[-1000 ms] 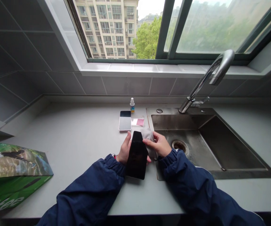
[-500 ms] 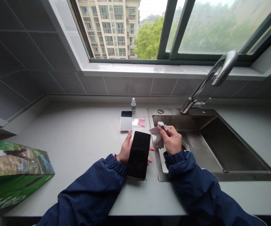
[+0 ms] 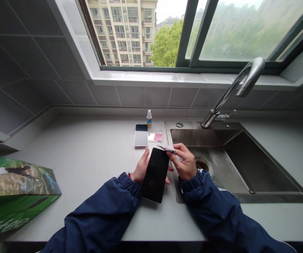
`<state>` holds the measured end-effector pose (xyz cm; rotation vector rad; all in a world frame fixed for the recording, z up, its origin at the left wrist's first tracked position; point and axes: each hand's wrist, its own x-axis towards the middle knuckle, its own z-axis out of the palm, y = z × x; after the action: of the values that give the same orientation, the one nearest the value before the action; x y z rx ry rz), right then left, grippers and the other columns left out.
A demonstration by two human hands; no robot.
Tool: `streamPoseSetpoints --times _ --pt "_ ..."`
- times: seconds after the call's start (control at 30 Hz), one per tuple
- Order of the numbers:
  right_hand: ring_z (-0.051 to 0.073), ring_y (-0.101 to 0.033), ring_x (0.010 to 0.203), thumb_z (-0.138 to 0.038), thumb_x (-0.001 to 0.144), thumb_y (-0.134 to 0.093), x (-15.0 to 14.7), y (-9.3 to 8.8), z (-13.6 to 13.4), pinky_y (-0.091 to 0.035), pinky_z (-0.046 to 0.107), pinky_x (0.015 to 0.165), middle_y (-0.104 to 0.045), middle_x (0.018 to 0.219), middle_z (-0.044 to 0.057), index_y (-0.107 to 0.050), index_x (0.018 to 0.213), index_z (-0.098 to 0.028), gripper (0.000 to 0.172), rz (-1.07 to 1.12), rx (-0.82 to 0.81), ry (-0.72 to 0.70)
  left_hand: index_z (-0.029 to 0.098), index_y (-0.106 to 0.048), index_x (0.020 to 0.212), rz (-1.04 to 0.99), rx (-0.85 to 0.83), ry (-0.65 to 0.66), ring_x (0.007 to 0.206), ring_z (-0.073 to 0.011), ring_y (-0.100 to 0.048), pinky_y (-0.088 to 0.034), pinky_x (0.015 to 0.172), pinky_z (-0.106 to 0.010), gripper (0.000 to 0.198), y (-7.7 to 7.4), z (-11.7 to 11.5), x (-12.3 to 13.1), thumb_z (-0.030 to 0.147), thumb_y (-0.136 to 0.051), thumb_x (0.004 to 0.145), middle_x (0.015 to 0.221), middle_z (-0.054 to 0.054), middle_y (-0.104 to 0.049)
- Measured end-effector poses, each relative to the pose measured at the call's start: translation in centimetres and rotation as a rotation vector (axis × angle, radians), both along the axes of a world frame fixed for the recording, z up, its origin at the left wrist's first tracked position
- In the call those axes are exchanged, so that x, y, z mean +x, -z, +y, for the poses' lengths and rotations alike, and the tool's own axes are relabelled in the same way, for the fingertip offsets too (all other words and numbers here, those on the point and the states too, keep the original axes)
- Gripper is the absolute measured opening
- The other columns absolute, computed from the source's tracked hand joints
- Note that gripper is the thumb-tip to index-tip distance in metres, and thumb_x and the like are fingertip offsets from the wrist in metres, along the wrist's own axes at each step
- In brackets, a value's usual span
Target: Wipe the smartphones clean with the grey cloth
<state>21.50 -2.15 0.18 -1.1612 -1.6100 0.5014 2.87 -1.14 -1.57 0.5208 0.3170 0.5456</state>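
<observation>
A black-screened smartphone [image 3: 154, 177] lies tilted in my left hand [image 3: 141, 168]; the thumb is along its left edge and fingertips show past its right edge. My right hand [image 3: 185, 163] pinches a small grey cloth [image 3: 170, 149] at the phone's upper right corner. The cloth looks bunched between thumb and fingers and seems to touch that corner. Just beyond the phone, a second phone [image 3: 141, 135] with a white edge rests on the counter. Beside it are a clear phone case [image 3: 158, 136] with a pink piece in it and a small white-capped bottle [image 3: 149, 118].
To the right is a steel sink [image 3: 272, 196] with a chrome faucet [image 3: 236, 91] curving over it. A green printed bag [image 3: 19, 196] stands on the left of the pale counter [image 3: 88, 147]. A window with a dark frame [image 3: 151, 69] is behind.
My right hand has moved left with the cloth, from over the sink's edge to the phone's upper right corner. The phone in my left hand has shifted and turned slightly.
</observation>
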Motion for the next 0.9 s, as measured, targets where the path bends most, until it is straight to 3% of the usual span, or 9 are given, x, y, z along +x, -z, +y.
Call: streamPoseSetpoints --times 0.13,0.23,0.37,0.5,0.63,0.8,0.9 --pt "0.027 -0.058 0.113 -0.033 0.094 -0.062 -0.1 0.3 0.0 -0.05 0.044 0.097 -0.065 0.12 0.009 -0.077 0.105 -0.026 0.02 -0.249 0.138 -0.213 0.007 -0.055 0.131 -0.027 -0.02 -0.008 0.074 -0.0353 -0.071 -0.053 0.066 -0.047 0.091 0.2 0.2 0.1 0.078 -0.016 0.089 0.094 -0.019 -0.07" --pt "0.032 -0.045 0.134 -0.036 0.095 -0.059 -0.5 0.6 -0.2 -0.041 0.053 0.109 -0.063 0.133 0.01 -0.071 0.119 -0.025 0.029 -0.492 0.23 -0.312 0.009 -0.051 0.138 -0.092 -0.058 -0.11 0.087 -0.0323 -0.071 -0.053 0.08 -0.045 0.086 0.1 0.4 0.2 0.074 -0.019 0.092 0.1 -0.018 -0.071" --pt "0.036 -0.025 0.148 -0.046 0.099 -0.048 -0.7 1.0 -0.6 -0.028 0.063 0.115 -0.05 0.149 0.011 -0.053 0.142 -0.019 0.052 -0.681 0.206 -0.328 0.009 -0.05 0.142 -0.086 -0.117 -0.281 0.104 -0.0288 -0.068 -0.047 0.097 -0.039 0.076 -0.5 0.3 0.5 0.065 -0.025 0.097 0.114 -0.017 -0.07" --pt "0.035 -0.018 0.151 -0.051 0.101 -0.04 -0.7 1.0 -0.8 -0.024 0.062 0.118 -0.041 0.155 0.012 -0.043 0.148 -0.012 0.062 -0.704 0.207 -0.337 0.008 -0.051 0.141 -0.04 -0.114 -0.305 0.109 -0.0292 -0.066 -0.046 0.099 -0.038 0.077 -0.8 0.2 0.7 0.065 -0.025 0.097 0.115 -0.017 -0.07" --pt "0.034 -0.016 0.151 -0.048 0.102 -0.039 -0.9 0.8 -0.9 -0.024 0.059 0.118 -0.036 0.157 0.014 -0.04 0.149 -0.009 0.061 -0.705 0.217 -0.304 0.005 -0.054 0.138 0.054 -0.118 -0.261 0.108 -0.0298 -0.067 -0.047 0.096 -0.037 0.079 -0.9 0.0 0.9 0.062 -0.017 0.099 0.109 -0.018 -0.072" --pt "0.036 -0.016 0.151 -0.045 0.101 -0.042 -1.3 1.1 -0.9 -0.028 0.062 0.116 -0.034 0.158 0.013 -0.039 0.151 -0.011 0.06 -0.785 0.182 -0.296 0.005 -0.051 0.141 0.086 -0.127 -0.365 0.112 -0.028 -0.065 -0.046 0.097 -0.034 0.072 -1.5 -0.4 1.3 0.056 -0.018 0.101 0.112 -0.018 -0.071" --pt "0.037 -0.015 0.151 -0.043 0.101 -0.042 -1.3 1.2 -0.8 -0.029 0.064 0.114 -0.034 0.158 0.012 -0.037 0.152 -0.013 0.059 -0.799 0.16 -0.2 0.007 -0.047 0.145 0.048 -0.151 -0.37 0.116 -0.0268 -0.063 -0.044 0.1 -0.032 0.069 -1.8 -0.6 1.5 0.054 -0.02 0.102 0.117 -0.017 -0.07"
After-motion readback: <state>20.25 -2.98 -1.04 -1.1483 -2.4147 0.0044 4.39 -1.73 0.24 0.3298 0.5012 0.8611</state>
